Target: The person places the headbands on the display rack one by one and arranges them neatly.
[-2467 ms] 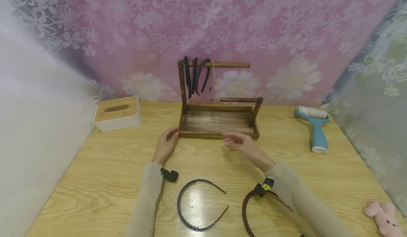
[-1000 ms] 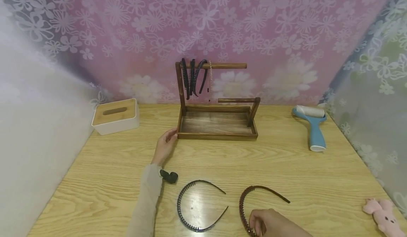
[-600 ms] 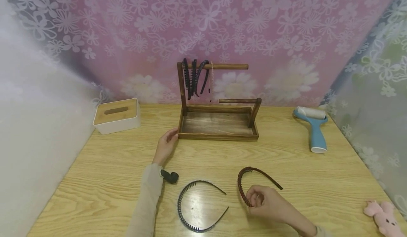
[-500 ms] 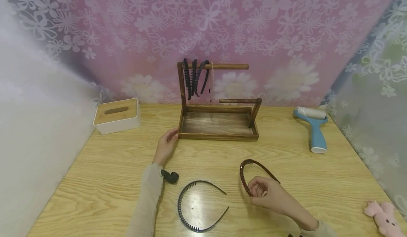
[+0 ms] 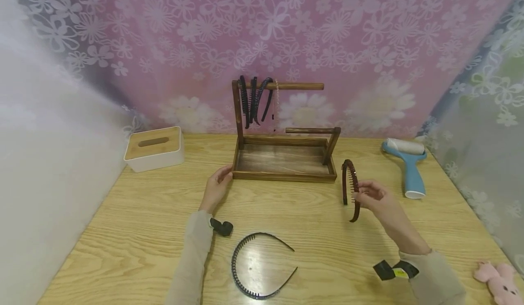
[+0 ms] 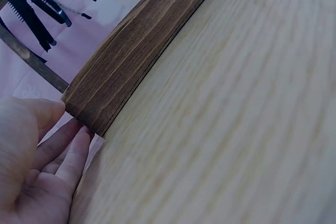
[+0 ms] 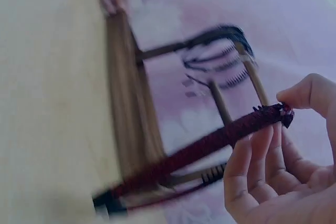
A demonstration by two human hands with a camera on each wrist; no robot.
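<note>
My right hand pinches a dark red toothed headband between thumb and fingers, above the table and right of a brown wooden rack. In the right wrist view, the headband stretches away from my fingertips across the view of the rack. My left hand rests its fingertips against the rack's front left corner. Seen from the left wrist, the thumb touches the tray's corner, the other fingers extended below it. Several dark headbands and a thin beaded one hang on the upper bar.
A dark toothed headband lies on the table in front. On the left stands a white tissue box with a wooden lid. A blue lint roller lies on the right, and a pink plush toy near the right corner.
My right hand left the rack, took the dark red headband from the table and lifted it forward and right, turning it upright. My left hand stayed at the rack's corner.
</note>
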